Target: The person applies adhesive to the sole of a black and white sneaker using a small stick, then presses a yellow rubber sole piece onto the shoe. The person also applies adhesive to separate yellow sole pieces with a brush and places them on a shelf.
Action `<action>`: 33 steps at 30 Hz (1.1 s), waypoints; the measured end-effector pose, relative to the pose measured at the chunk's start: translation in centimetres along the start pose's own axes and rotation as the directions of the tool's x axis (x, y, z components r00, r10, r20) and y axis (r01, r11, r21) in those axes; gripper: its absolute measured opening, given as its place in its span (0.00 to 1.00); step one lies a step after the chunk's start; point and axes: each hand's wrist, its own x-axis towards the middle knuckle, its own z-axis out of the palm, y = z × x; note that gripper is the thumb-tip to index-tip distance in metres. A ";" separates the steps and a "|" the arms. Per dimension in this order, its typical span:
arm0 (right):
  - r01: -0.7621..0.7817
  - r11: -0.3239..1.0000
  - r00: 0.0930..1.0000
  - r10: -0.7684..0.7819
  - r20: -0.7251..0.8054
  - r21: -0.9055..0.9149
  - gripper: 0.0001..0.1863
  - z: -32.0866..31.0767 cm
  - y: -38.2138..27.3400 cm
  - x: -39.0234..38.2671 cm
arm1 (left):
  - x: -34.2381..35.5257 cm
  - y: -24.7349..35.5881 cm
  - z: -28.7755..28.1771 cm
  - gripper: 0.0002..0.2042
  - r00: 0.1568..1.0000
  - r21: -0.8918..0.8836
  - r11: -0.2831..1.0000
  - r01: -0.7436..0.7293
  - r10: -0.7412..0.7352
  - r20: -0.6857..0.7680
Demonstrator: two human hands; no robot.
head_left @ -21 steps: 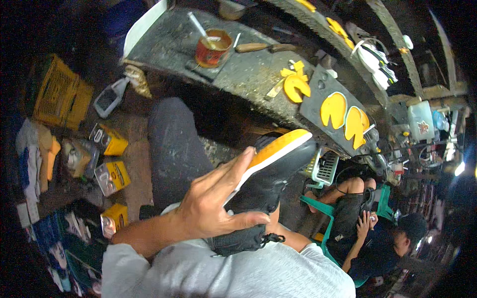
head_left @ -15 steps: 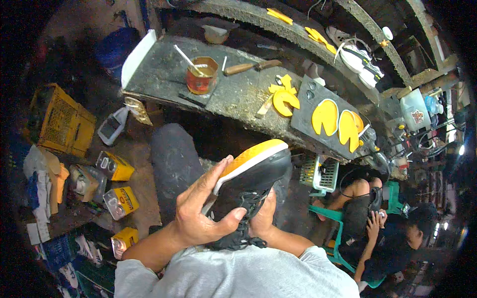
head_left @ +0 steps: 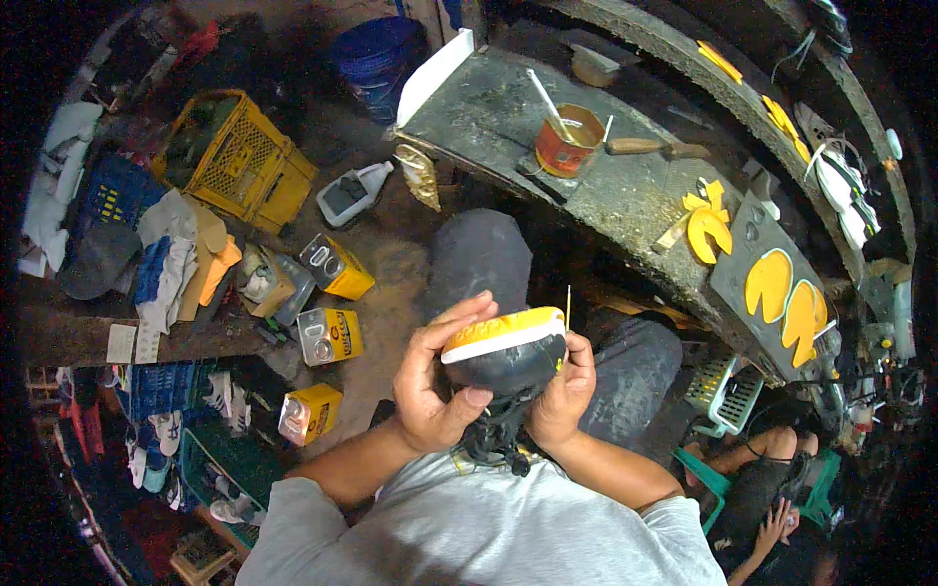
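Observation:
A black lace-up shoe (head_left: pixel 508 368) with a white midsole edge and a yellow sole (head_left: pixel 503 328) is held in front of my chest. Its rounded end faces up and the sole tilts away from me. My left hand (head_left: pixel 436 369) grips it from the left, thumb on the black upper and fingers along the sole. At the shoe's right side, my right hand (head_left: pixel 562 396) is closed, with a thin needle-like tool (head_left: pixel 569 306) rising from its fingers. The tool's lower part is hidden. Black laces (head_left: pixel 496 439) hang toward my shirt.
Ahead, a workbench (head_left: pixel 625 210) carries a glue pot (head_left: pixel 570 144) with a stick, a wooden-handled knife (head_left: pixel 635 146) and yellow sole pieces (head_left: pixel 769 283). Yellow cans (head_left: pixel 330 335), a white bottle (head_left: pixel 354 193) and a yellow crate (head_left: pixel 234 161) stand left. A co-worker (head_left: pixel 772 488) sits right.
The view has swung left. The shoe has turned so its rounded end faces me more, and my right hand has come from beneath it to its right side, where the thin tool now shows.

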 end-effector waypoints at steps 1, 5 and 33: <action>0.012 1.000 1.000 -0.012 0.010 -0.022 0.13 0.1 -0.2 0.1 | 0.3 0.1 -0.2 0.39 0.998 -0.022 0.999 -0.035 0.036 0.050; 0.051 0.996 0.999 -0.050 0.016 -0.073 0.15 0.8 -1.0 0.1 | 1.4 1.5 -0.8 0.51 0.982 -0.155 0.988 0.015 0.014 0.187; 0.091 0.995 0.991 -0.086 0.099 -0.043 0.12 1.7 -2.0 -0.6 | 3.5 5.1 -1.8 0.21 0.982 0.192 0.974 -0.124 0.093 0.163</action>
